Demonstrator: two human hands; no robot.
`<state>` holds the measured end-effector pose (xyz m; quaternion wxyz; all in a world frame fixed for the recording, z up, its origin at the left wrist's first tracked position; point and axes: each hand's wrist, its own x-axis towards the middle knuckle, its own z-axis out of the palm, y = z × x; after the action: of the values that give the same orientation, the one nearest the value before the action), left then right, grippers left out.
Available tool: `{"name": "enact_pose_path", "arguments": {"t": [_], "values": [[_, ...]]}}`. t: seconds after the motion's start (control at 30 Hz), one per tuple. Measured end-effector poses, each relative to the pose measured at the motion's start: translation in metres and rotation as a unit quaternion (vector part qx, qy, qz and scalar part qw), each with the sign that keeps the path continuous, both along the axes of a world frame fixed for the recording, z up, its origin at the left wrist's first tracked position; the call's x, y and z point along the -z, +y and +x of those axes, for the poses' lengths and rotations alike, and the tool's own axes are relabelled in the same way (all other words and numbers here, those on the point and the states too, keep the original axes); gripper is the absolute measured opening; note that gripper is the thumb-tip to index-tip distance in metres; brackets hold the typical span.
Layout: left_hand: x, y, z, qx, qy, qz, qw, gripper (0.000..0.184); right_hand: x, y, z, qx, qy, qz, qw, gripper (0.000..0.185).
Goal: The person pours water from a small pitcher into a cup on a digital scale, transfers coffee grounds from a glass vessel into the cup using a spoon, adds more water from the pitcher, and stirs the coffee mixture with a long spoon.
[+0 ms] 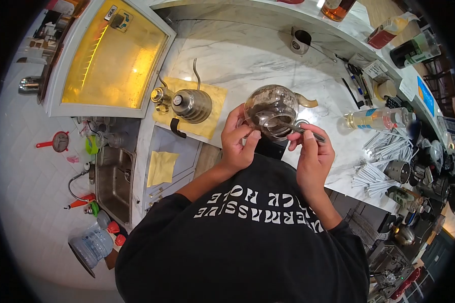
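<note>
My left hand (240, 141) is wrapped round the left side of a round glass pot (271, 101), which has a curved light-brown handle (307, 101) on its far right. The pot is tilted with its mouth towards me, and dark contents show through the glass. In my right hand (314, 157), thumb and fingers close on a slim metal spoon (308, 133) that reaches to the pot's mouth. The spoon's far end is hard to make out. Beneath the pot, a black flat object (271, 150) is partly hidden by the pot and my shirt.
On the left, a steel gooseneck kettle (192, 105) stands on a yellow cloth (218, 96) beside a small burner (162, 96). A dark cup (301, 41) sits at the back. Right of my hands lie a clear bottle (371, 119) and many white straws (389, 149). A sink (114, 177) is far left.
</note>
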<state>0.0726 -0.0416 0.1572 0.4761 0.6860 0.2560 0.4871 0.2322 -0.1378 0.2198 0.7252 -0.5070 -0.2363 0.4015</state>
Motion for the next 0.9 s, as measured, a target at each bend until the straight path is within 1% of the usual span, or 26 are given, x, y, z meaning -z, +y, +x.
{"name": "enact_pose_path", "arguments": {"t": [0.17, 0.23, 0.3, 0.4, 0.43, 0.53, 0.57, 0.67, 0.7, 0.8, 0.83, 0.9], "values": [[0.0, 0.003, 0.002, -0.005, -0.017, -0.042, 0.999, 0.028, 0.001, -0.008, 0.013, 0.039, -0.031, 0.007, 0.999, 0.022], [0.001, 0.003, 0.0, -0.03, 0.001, -0.028, 0.999, 0.028, 0.005, -0.015, 0.018, 0.055, -0.048, 0.008, 0.997, 0.023], [0.005, 0.006, -0.004, -0.062, 0.038, -0.02, 0.997, 0.027, 0.011, -0.022, 0.024, 0.07, -0.061, -0.02, 0.995, 0.023], [0.008, 0.007, -0.005, -0.097, 0.027, -0.059, 0.993, 0.026, 0.022, -0.028, 0.023, 0.084, -0.101, -0.053, 0.99, 0.022], [0.014, 0.01, -0.008, -0.103, 0.042, -0.035, 0.993, 0.025, 0.027, -0.03, 0.022, 0.088, -0.118, -0.062, 0.987, 0.022], [0.017, 0.011, -0.008, -0.104, 0.038, -0.065, 0.992, 0.023, 0.052, -0.033, 0.022, 0.024, -0.28, -0.092, 0.955, 0.019], [0.016, 0.01, -0.008, -0.103, 0.029, -0.07, 0.992, 0.023, 0.057, -0.032, 0.029, -0.013, -0.453, -0.057, 0.89, 0.023], [0.009, 0.007, -0.004, -0.098, 0.008, -0.083, 0.992, 0.024, 0.044, -0.027, 0.03, -0.017, -0.553, -0.002, 0.833, 0.025], [0.009, 0.006, -0.005, -0.097, 0.005, -0.086, 0.992, 0.024, 0.037, -0.027, 0.035, -0.002, -0.561, 0.012, 0.828, 0.026], [0.01, 0.004, -0.008, -0.088, 0.013, -0.066, 0.994, 0.025, 0.015, -0.025, 0.041, 0.054, -0.505, 0.036, 0.861, 0.025], [0.01, 0.005, -0.009, -0.083, 0.018, -0.053, 0.995, 0.026, 0.006, -0.026, 0.039, 0.066, -0.453, 0.046, 0.888, 0.023], [0.014, 0.009, -0.012, -0.061, 0.035, 0.003, 0.997, 0.027, -0.014, -0.026, 0.037, 0.052, -0.444, 0.087, 0.89, 0.021]]}}
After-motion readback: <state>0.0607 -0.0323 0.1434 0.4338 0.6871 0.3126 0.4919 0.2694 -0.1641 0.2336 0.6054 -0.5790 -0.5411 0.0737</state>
